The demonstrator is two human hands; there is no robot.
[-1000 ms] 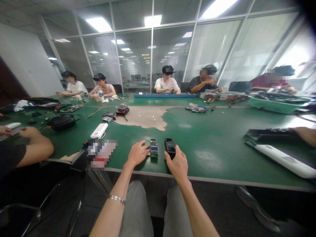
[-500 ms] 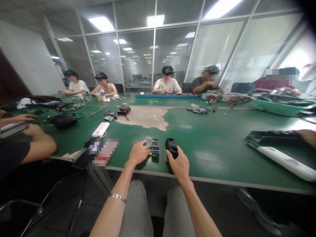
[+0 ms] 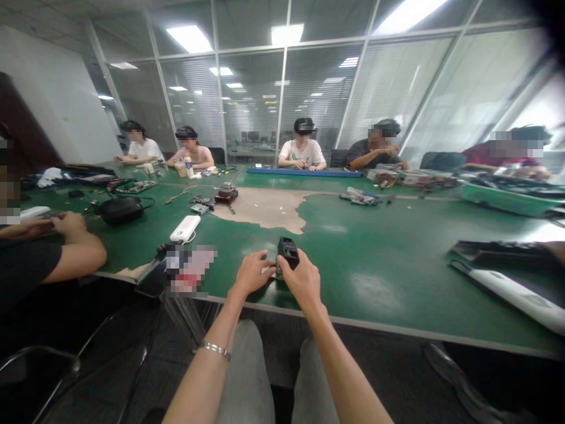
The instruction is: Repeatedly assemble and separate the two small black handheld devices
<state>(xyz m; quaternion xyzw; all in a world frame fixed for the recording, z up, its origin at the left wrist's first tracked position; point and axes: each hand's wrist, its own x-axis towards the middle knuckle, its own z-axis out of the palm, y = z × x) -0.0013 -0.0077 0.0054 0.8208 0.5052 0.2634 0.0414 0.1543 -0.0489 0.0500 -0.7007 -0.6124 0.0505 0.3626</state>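
Now, right hand (image 3: pixel 296 280): fingers and thumb closed round a black boxy plastic casing (image 3: pixel 287 247), held upright, likely to line it up over the piece below.
Left hand (image 3: pixel 251 274): half curled, fingertips at a small, mostly hidden part (image 3: pixel 276 273) under the casing, seemingly steadying it; whether they pinch it I cannot tell.
Casing's place: nearer the person than the bare tan patch (image 3: pixel 265 209) in the green desk (image 3: pixel 375 259), by the desk's edge.
White oblong power bank (image 3: pixel 186 228): left of that patch, untouched.
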